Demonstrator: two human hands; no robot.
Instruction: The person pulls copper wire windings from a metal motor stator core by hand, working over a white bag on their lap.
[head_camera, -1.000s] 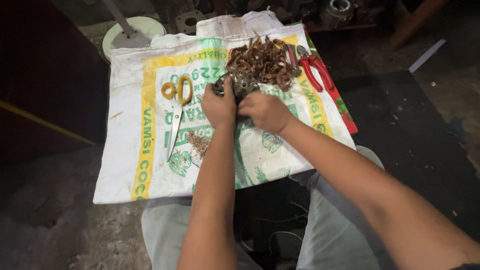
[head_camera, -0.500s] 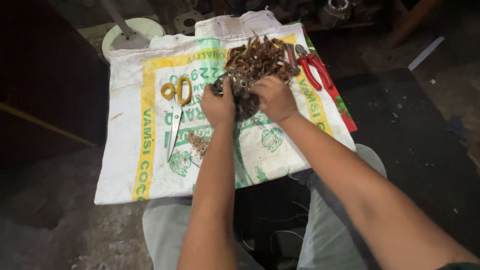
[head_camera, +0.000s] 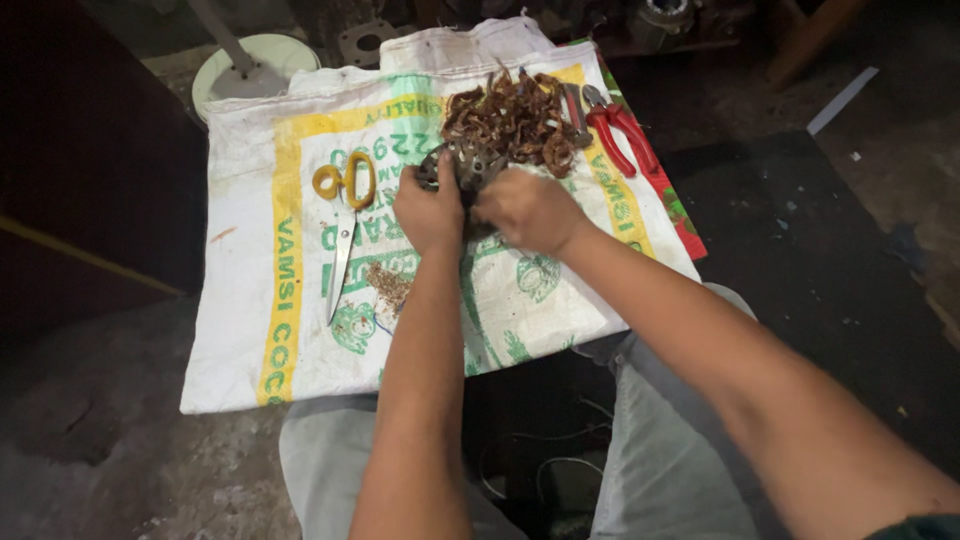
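My left hand (head_camera: 428, 208) and my right hand (head_camera: 527, 209) are both closed around a round grey metal part with slots (head_camera: 468, 163), held just above a white woven sack (head_camera: 300, 330) spread as a work surface. The part shows between and above my fingers; its lower half is hidden. Directly behind it lies a heap of brown copper-coloured wire pieces (head_camera: 515, 118). Yellow-handled scissors (head_camera: 345, 215) rest on the sack to the left of my left hand.
Red-handled pliers (head_camera: 625, 132) lie at the sack's right edge. A small patch of brown crumbs (head_camera: 388, 285) sits near the scissors' tip. A white round base with a pole (head_camera: 245, 68) stands at the back left. Dark floor surrounds the sack; my knees are below.
Both hands have stayed on the metal part and shifted slightly; the part now shows more above my fingers, turned a little toward the wire heap.
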